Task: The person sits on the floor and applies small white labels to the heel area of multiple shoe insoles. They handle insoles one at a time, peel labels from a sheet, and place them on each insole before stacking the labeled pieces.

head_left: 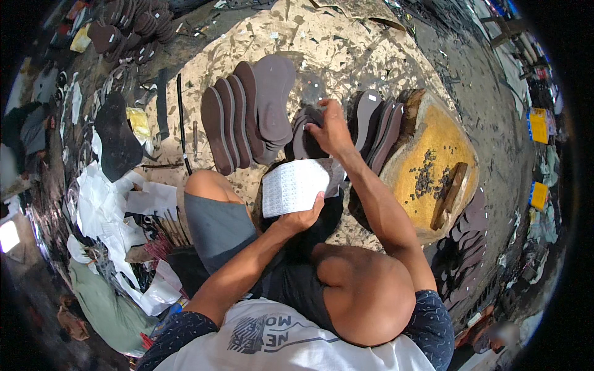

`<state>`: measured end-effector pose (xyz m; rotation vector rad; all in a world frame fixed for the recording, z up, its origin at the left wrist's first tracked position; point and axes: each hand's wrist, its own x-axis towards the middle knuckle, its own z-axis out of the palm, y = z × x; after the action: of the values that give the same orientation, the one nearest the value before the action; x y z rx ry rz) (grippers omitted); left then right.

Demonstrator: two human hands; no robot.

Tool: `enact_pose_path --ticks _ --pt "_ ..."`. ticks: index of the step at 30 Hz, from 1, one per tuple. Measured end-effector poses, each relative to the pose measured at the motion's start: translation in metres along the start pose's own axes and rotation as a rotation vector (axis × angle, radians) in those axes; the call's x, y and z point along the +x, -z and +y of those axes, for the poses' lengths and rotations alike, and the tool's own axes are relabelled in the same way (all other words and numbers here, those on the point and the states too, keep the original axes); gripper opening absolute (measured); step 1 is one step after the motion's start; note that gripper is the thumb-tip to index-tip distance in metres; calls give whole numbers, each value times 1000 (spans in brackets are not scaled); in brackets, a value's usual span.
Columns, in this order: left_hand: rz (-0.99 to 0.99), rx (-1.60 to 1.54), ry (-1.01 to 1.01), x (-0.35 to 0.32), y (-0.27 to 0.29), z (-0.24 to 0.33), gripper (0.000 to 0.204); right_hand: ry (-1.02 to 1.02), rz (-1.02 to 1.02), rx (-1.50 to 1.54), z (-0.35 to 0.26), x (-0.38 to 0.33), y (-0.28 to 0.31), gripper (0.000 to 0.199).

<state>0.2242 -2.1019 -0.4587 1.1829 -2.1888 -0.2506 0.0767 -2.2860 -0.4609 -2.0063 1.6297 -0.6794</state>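
Observation:
My left hand (301, 216) grips the lower edge of a white sheet of small stickers (294, 185), held up above my knees. My right hand (331, 131) reaches forward and presses its fingers onto a dark shoe sole (307, 133) in a short stack on the floor. A fanned row of brown and grey soles (247, 114) lies just left of that hand. Another row of soles (375, 127) leans right of it. Whether a sticker sits under the fingertips cannot be seen.
A round yellow-topped stone block (433, 161) with a wooden mallet (450, 195) and small dark tacks stands on the right. More dark soles (461, 247) lie below it. White plastic bags and paper (114, 210) lie left, with a black sole (117, 139) and a sole pile (133, 28) farther off.

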Motion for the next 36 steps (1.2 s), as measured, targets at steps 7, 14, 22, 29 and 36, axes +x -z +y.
enact_pose_path --ticks 7,14,22,29,36 --pt "-120 -182 122 -45 6 19 27 -471 -301 530 7 14 22 27" --pt "-226 -452 388 -53 10 25 35 -129 -249 -15 -6 19 -2 30" --pt "-114 -112 46 -21 -10 -10 29 -21 -10 156 4 -24 9 25" --pt "-52 -852 676 39 51 14 40 -265 146 376 12 -25 99 40" --pt "392 -1569 1098 117 72 -20 40 -310 373 -305 118 -17 165 45"
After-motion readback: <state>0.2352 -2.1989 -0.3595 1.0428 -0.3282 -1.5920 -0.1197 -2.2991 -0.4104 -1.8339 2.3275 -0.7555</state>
